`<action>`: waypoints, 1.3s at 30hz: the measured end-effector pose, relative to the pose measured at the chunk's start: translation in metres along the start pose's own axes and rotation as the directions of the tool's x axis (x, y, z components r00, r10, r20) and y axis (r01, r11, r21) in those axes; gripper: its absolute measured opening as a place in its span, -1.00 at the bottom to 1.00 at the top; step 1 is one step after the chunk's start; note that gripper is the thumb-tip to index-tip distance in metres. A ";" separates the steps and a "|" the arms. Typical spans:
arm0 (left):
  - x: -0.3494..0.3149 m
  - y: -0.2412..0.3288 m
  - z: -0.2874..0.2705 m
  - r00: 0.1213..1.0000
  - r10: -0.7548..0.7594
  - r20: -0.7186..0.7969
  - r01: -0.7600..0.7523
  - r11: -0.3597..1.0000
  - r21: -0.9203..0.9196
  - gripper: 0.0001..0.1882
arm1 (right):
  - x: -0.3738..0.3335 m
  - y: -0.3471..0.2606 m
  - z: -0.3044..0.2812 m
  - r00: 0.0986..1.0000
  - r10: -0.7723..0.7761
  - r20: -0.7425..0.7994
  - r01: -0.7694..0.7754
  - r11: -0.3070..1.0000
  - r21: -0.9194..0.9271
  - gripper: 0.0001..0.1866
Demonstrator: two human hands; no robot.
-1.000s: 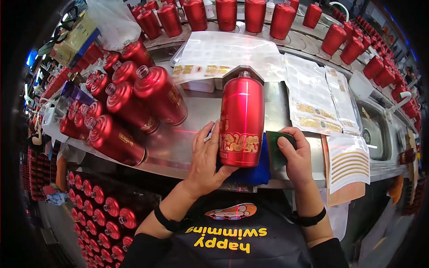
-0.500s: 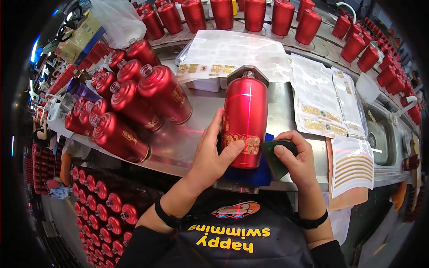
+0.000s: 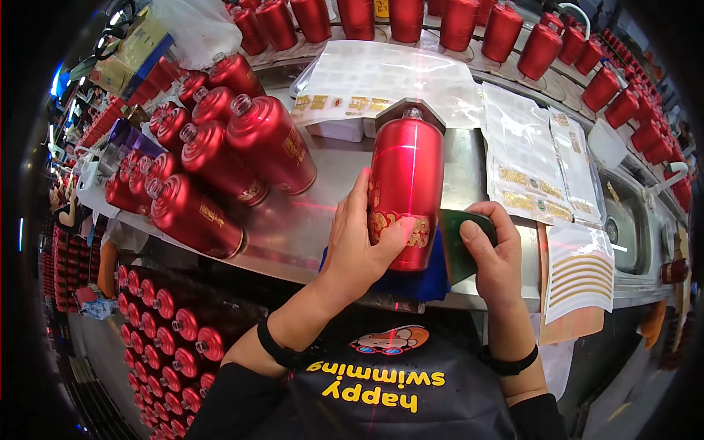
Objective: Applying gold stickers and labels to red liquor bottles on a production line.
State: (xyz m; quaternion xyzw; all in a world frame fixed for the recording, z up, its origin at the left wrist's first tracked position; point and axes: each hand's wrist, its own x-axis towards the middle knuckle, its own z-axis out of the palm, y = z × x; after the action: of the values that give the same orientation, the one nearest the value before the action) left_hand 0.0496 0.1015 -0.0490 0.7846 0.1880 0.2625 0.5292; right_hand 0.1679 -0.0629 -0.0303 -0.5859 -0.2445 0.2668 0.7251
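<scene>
A red bottle (image 3: 408, 172) with a glass neck lies tilted in front of me, its neck end against a dark angular holder (image 3: 434, 119) and its base over a blue cloth (image 3: 396, 286). Around its lower left side my left hand (image 3: 359, 246) is closed, the thumb pressing near a gold decorative band (image 3: 416, 233). A dark green flat scraper (image 3: 458, 249) is pinched in my right hand (image 3: 491, 253), its edge close beside the bottle's lower right side. Whether the scraper touches the bottle I cannot tell.
Several red bottles (image 3: 271, 150) stand on the metal table at left. Decal sheets (image 3: 524, 158) lie at right, with a sheet of curved gold strips (image 3: 579, 268) nearer me. A sink (image 3: 631, 227) is beyond. More bottles (image 3: 460, 26) line the back conveyor; others fill the lower left.
The scraper has drawn slightly right, off the bottle's front to its side. More of the gold band shows and the bottle appears turned a little. Bottles on the back conveyor have shifted.
</scene>
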 end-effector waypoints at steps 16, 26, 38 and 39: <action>-0.016 0.000 -0.034 0.898 0.394 0.194 -0.429 0.694 0.578 0.11 | 0.041 -0.030 0.014 0.794 -0.557 0.245 0.534 0.444 -0.720 -0.86; -0.015 -0.011 -0.027 0.915 0.390 0.102 -0.389 0.790 0.474 0.17 | 0.032 -0.046 0.033 0.848 -0.255 0.464 0.512 0.617 -0.597 -0.84; -0.013 -0.020 -0.022 0.943 0.320 0.094 -0.328 0.836 0.440 0.20 | 0.035 -0.050 0.036 0.857 -0.198 0.476 0.495 0.575 -0.651 -0.85; -0.012 -0.012 -0.025 0.943 0.317 0.098 -0.322 0.804 0.499 0.20 | 0.042 -0.045 0.035 0.890 -0.246 0.383 0.450 0.605 -0.657 -0.85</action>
State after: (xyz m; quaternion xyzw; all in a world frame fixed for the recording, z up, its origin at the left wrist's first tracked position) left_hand 0.0245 0.1179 -0.0554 0.9177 0.1130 0.2849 0.2526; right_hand 0.1801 -0.0176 0.0219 -0.7267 -0.5307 0.0713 0.4303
